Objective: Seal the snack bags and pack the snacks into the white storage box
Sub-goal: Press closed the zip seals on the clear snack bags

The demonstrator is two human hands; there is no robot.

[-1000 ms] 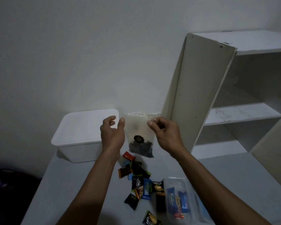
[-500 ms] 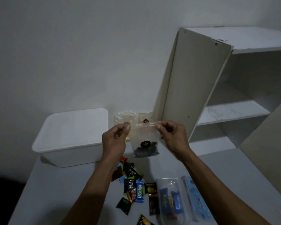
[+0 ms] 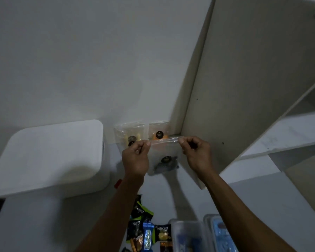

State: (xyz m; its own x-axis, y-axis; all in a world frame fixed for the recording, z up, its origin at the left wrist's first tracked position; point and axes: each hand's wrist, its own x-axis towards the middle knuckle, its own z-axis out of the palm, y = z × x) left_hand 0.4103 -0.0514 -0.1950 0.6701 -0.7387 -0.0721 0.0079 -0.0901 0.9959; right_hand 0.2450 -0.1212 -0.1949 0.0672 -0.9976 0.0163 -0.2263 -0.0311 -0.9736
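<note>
A clear snack bag (image 3: 165,157) with dark snacks at its bottom hangs above the table. My left hand (image 3: 135,157) pinches its top left corner and my right hand (image 3: 196,153) pinches its top right corner, stretching the top strip between them. Behind it, two more clear snack bags (image 3: 130,131) (image 3: 158,132) lean against the wall. The white storage box (image 3: 47,157) sits at the left with its lid on. Several small wrapped snacks (image 3: 145,231) lie on the table near the bottom edge, partly hidden by my left forearm.
A white shelf unit (image 3: 244,88) stands at the right, its side panel close to my right hand. Two clear plastic containers (image 3: 187,235) (image 3: 222,235) with blue packets sit at the bottom right. The grey table (image 3: 44,224) ends at the left.
The view has tilted and closed in. Both hands have moved apart along the bag's top edge, pulling it taut, and the bag sits slightly further toward the wall.
</note>
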